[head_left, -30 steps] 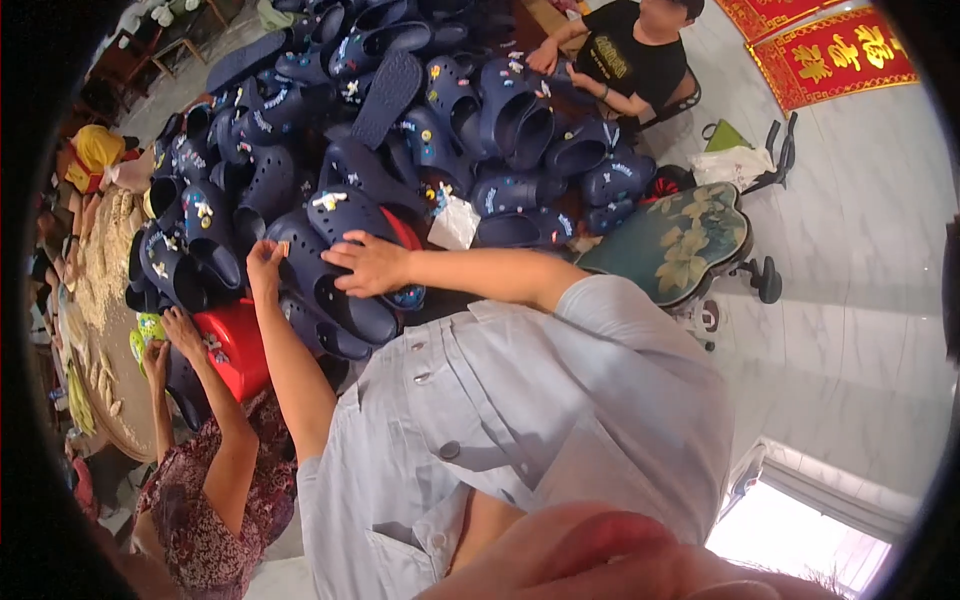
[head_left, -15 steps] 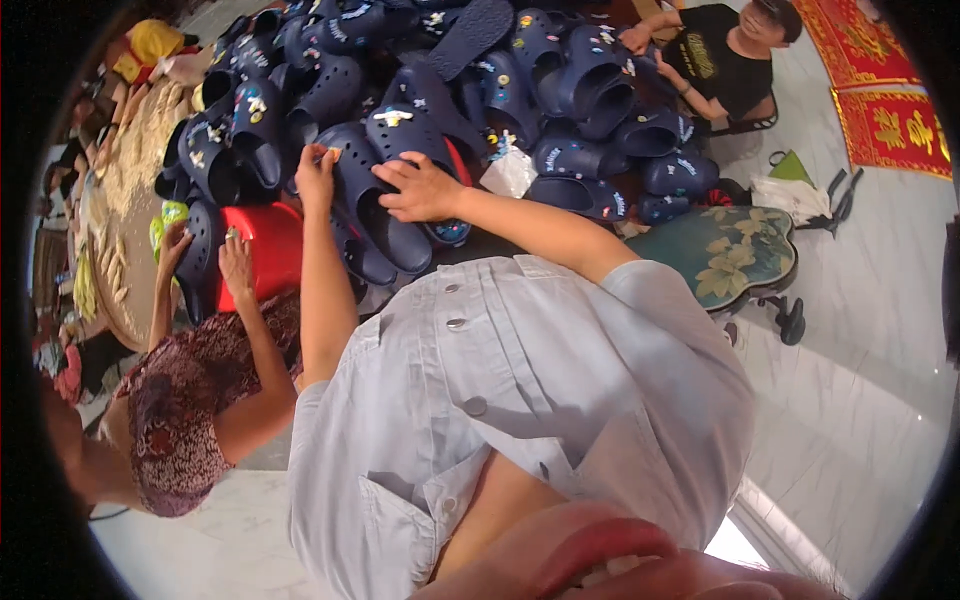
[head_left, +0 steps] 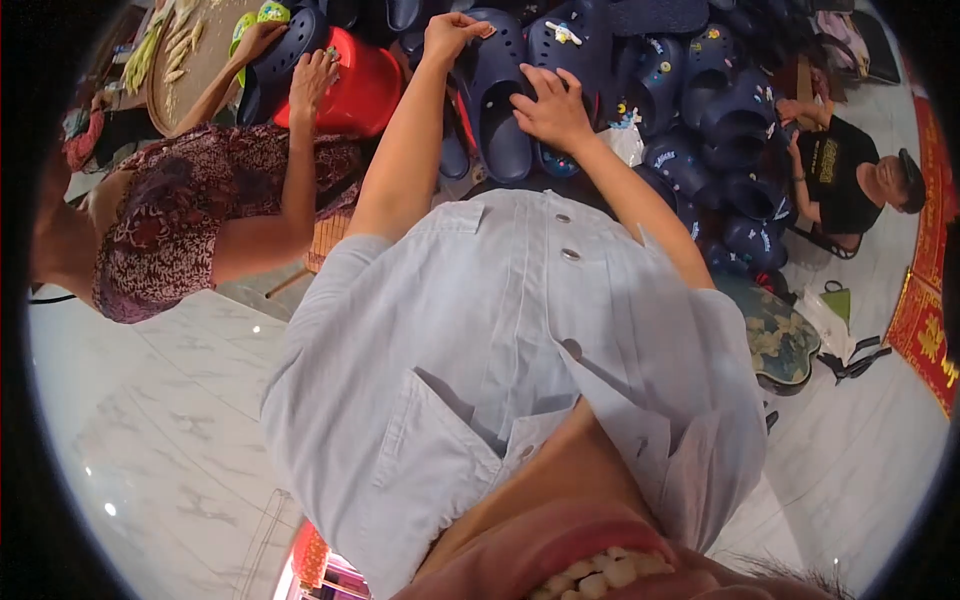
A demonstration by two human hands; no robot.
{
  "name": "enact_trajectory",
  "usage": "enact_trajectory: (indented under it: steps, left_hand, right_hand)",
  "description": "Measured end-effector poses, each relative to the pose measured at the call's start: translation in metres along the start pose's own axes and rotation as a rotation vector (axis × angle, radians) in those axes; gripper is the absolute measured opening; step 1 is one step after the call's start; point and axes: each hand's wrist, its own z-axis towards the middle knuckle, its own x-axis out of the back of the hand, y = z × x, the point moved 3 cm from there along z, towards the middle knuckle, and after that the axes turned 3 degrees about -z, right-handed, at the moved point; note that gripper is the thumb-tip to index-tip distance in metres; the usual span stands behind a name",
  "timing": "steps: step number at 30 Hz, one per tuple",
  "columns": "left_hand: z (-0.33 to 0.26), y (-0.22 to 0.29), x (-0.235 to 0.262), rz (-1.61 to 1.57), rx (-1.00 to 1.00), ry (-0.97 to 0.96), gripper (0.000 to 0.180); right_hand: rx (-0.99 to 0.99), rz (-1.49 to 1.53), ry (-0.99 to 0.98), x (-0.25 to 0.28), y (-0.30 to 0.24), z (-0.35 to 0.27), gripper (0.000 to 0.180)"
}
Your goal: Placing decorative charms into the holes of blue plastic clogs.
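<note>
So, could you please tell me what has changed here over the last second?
The left hand has lifted one end of a dark blue clog, and the right hand has slid onto its side. A co-worker's hands stay on the red bucket.

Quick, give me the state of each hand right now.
Left hand: fingers curled on the top edge of a dark blue clog, apparently gripping it.
Right hand: open, fingers spread flat on the same clog.
</note>
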Motion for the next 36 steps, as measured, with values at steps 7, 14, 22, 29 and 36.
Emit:
enact_trajectory:
  steps: [7, 14, 22, 29, 36]
  left_hand:
    - [0.006, -0.013, 0.008, -0.009, 0.071, -0.119, 0.025]
    - [0.017, -0.011, 0.009, 0.038, 0.303, -0.24, 0.045]
    - [0.02, -0.018, 0.002, 0.013, 0.198, -0.232, 0.042]
    - [0.015, -0.021, -0.003, 0.071, 0.157, -0.153, 0.04]
    - [0.004, -0.024, 0.002, 0.058, 0.154, -0.107, 0.047]
  right_hand:
    - [-0.006, 0.04, -0.008, -0.002, -0.003, 0.0, 0.023]
    - [-0.02, 0.072, -0.043, 0.0, -0.002, -0.001, 0.023]
    - [-0.026, 0.06, -0.024, 0.0, -0.004, -0.001, 0.024]
    - [-0.021, 0.065, 0.003, -0.001, -0.002, 0.0, 0.023]
    - [0.011, 0.046, 0.015, 0.009, -0.005, 0.002, 0.024]
